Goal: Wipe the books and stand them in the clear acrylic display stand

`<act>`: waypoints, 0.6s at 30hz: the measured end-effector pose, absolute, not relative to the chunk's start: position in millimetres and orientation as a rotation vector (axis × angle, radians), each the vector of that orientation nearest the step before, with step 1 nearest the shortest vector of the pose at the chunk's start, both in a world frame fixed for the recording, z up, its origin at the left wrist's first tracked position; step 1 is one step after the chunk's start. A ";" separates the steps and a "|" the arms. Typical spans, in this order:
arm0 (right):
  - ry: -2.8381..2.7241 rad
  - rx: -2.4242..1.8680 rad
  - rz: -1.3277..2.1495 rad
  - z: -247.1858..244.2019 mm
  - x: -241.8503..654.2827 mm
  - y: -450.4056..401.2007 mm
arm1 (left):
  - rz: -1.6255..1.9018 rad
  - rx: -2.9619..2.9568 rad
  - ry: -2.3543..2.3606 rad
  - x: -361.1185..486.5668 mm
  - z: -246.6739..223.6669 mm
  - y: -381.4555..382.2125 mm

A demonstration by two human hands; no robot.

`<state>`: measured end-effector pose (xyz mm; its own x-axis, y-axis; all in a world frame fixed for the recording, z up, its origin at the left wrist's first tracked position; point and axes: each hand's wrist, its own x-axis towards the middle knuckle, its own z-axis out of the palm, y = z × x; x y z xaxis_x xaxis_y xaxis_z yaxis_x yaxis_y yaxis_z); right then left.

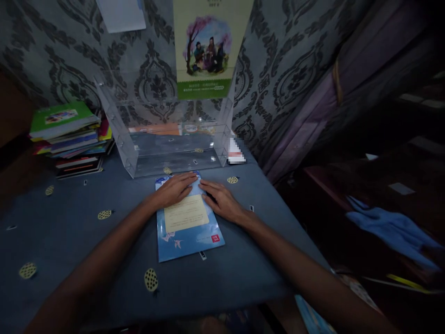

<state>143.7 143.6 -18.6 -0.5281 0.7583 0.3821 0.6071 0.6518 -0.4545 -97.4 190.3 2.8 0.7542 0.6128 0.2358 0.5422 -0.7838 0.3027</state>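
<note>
A blue book [190,244] with a cream text panel and a small red mark lies flat on the table, slightly turned. My left hand [174,189] rests on the upper left part of its cover, palm down with fingers stretched out. On the upper right edge lies my right hand [222,200], also flat, its fingers pointing toward the left hand. The fingertips of both hands come close together near the book's far edge. Just beyond the book stands a clear plastic rack [121,146] with upright side panels.
A stack of books [71,134] stands at the table's back left. The dark blue tablecloth [114,260] has a pineapple pattern. On the patterned wall [156,69] hangs a green poster [208,51]. To the right are a curtain [306,116] and a blue cloth [389,227].
</note>
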 end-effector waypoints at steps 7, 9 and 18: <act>-2.303 -1.037 0.344 -17.9 143.5 143.7 | 0.365 2.821 0.978 -90.7 5.8 183.7; -2.289 -1.015 0.336 -17.0 144.0 143.3 | 0.337 2.831 0.982 -89.5 6.6 182.7; -2.257 -0.965 0.337 -11.6 145.3 139.5 | 0.312 2.833 1.022 -84.1 10.3 178.3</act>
